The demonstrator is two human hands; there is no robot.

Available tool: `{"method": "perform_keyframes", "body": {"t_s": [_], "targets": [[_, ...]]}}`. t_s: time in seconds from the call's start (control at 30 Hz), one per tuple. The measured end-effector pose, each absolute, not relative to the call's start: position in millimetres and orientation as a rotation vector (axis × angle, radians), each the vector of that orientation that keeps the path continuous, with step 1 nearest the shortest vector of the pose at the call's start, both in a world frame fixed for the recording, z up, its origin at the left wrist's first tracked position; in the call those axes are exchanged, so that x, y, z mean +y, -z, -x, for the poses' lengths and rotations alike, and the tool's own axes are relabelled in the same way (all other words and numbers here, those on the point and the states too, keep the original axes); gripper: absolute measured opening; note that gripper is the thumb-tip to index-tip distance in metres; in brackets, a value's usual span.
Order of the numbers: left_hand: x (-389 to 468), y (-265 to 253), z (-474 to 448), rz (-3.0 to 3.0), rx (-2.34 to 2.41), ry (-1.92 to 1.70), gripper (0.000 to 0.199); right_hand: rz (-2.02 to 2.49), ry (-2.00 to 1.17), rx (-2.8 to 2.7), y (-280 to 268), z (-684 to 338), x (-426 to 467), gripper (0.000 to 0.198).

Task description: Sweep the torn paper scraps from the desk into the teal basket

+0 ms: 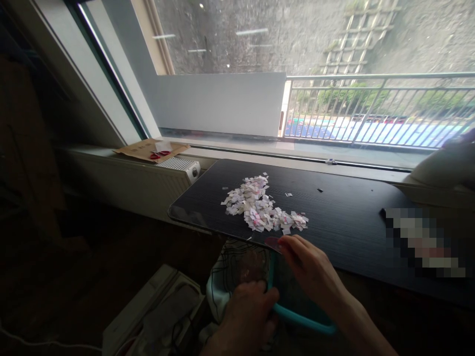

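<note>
A loose pile of small white and pinkish paper scraps (258,207) lies on the black table (341,212). My right hand (315,269) is at the table's front edge, thumb and fingers closed on a flat, rounded, dark pink piece (273,242) whose kind I cannot make out. Just below the edge, my left hand (248,311) is closed at the turquoise rim of a bin (304,319). The bin's inside is dark, and its body is mostly hidden by my hands and arms. Patterned pale cloth (218,287) hangs beside my left hand.
Red-handled scissors (160,155) rest on brown paper (137,149) at the left sill, above a radiator (181,168). A blurred-out dark object (423,242) lies at the table's right. A pale box (152,301) stands low on the left. A window runs behind the table.
</note>
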State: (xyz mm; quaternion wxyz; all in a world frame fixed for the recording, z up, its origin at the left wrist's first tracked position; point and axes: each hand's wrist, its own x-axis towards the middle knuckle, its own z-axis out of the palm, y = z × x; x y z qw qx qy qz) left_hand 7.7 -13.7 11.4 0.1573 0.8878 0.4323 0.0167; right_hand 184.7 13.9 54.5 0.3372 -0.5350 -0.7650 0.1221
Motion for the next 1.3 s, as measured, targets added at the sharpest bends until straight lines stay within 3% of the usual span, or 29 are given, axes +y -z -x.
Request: {"method": "perform_keyframes", "body": {"t_s": [0.3, 1.3], "targets": [[-13.6, -12.8, -8.3, -2.543, 1.239, -0.036, 0.015, 1.562, -0.12, -1.892, -58.1, -198.6, 33.3, 0.021], [-15.2, -9.6, -10.0, -2.536, 1.247, 0.016, 0.017, 1.397, -0.381, -1.948, -60.8, -183.1, 10.4, 0.021]]}}
